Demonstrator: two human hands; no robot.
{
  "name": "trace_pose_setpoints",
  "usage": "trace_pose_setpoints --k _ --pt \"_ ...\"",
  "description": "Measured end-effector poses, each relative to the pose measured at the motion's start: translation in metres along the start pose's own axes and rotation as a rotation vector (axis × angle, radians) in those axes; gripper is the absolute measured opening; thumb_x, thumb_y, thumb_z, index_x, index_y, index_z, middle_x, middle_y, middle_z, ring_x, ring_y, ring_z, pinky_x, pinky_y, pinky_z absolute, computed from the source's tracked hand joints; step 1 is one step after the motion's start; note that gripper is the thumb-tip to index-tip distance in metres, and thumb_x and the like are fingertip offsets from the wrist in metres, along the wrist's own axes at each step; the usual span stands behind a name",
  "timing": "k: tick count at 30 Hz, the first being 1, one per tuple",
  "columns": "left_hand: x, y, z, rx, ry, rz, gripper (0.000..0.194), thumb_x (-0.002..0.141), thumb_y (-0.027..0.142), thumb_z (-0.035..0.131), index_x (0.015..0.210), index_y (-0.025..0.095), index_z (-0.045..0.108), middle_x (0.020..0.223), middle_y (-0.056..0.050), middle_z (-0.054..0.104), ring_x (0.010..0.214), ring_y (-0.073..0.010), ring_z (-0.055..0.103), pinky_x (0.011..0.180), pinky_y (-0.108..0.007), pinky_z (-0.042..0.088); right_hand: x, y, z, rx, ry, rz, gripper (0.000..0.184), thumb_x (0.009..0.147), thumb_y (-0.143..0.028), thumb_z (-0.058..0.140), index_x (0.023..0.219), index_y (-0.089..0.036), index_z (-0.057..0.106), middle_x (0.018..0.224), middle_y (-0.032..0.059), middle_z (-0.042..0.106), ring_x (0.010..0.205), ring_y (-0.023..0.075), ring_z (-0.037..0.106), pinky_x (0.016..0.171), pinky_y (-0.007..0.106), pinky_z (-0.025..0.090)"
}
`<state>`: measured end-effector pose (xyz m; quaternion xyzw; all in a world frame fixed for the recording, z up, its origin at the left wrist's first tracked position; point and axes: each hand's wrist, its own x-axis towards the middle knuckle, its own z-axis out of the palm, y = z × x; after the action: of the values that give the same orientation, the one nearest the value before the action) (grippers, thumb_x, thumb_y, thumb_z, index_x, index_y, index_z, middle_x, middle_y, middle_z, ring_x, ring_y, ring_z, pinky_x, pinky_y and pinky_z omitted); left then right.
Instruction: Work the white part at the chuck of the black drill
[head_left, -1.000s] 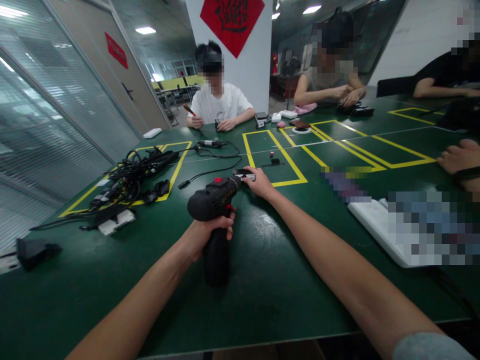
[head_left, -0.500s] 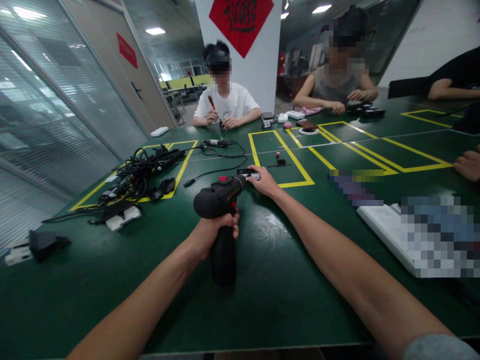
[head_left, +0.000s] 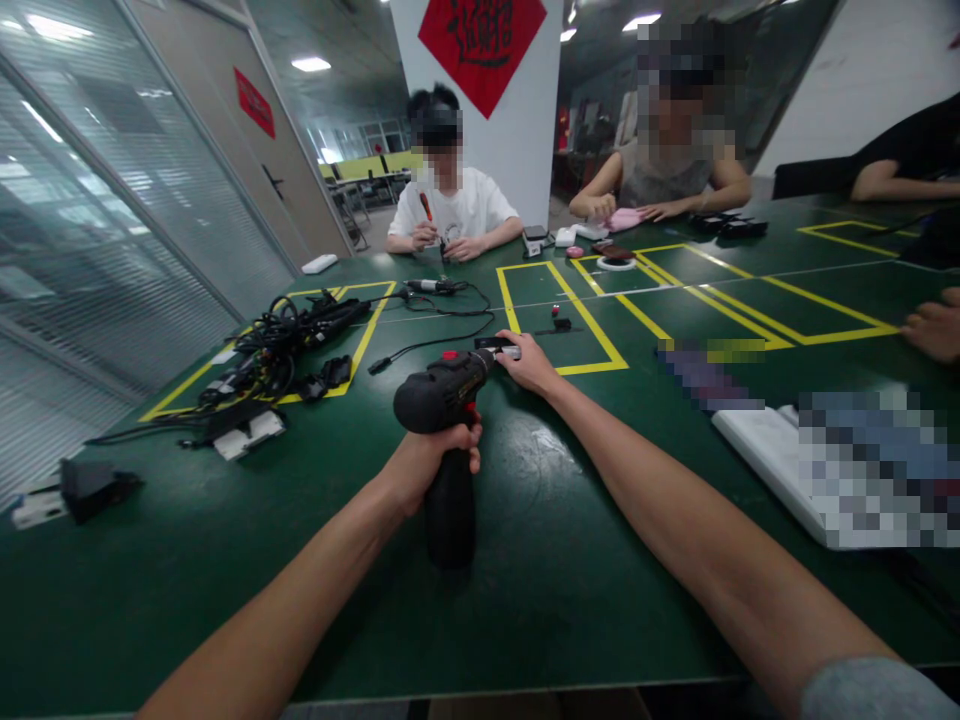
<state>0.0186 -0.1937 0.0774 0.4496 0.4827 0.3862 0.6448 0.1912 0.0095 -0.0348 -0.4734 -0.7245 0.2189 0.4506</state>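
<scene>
My left hand (head_left: 435, 460) is wrapped round the grip of a black cordless drill (head_left: 439, 392) with red details. The drill's chuck points forward and right, its tip close to a small black and silver piece (head_left: 508, 351) on the table. Whether the tip touches that piece I cannot tell. My right hand (head_left: 531, 366) has its thumb and fingers closed on the small piece, which is partly hidden by them. A small black part (head_left: 562, 324) and a tiny red item (head_left: 556, 310) lie just beyond my right hand.
Tangled black cables (head_left: 277, 345) and adapters (head_left: 247, 430) lie at the left. A thin cable (head_left: 450, 340) runs behind the drill. At the right rests a white slab (head_left: 765, 470). Across the green table, a person holds an orange screwdriver (head_left: 426, 207); another handles a pink cloth (head_left: 626, 219).
The drill and my left hand have shifted slightly right and up. My right hand stays put. Across the table, one person's hands have moved from black objects to the pink cloth.
</scene>
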Motion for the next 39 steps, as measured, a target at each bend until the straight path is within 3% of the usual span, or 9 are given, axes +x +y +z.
trace_pose_setpoints --k 26,39 --pt "0.0021 -0.0033 -0.002 0.001 0.028 0.0 0.025 0.063 0.019 0.066 0.085 0.014 0.055 0.071 0.002 0.056 0.051 -0.0092 0.056 0.053 -0.022 0.041 -0.0004 -0.0038 -0.0002 0.011 -0.005 -0.001 0.041 0.08 -0.023 0.061 0.121 -0.021 0.063 0.109 0.0076 0.055 0.1 0.0223 0.058 0.101 0.038 0.045" --pt "0.0023 -0.0029 0.0005 -0.035 0.027 0.026 0.028 0.062 0.015 0.064 0.088 0.013 0.056 0.073 0.001 0.058 0.05 -0.0083 0.056 0.052 -0.022 0.041 -0.0002 -0.0005 -0.0023 0.028 -0.009 -0.011 0.042 0.08 -0.024 0.06 0.122 -0.021 0.062 0.112 0.0086 0.055 0.106 0.0237 0.057 0.103 0.039 0.043"
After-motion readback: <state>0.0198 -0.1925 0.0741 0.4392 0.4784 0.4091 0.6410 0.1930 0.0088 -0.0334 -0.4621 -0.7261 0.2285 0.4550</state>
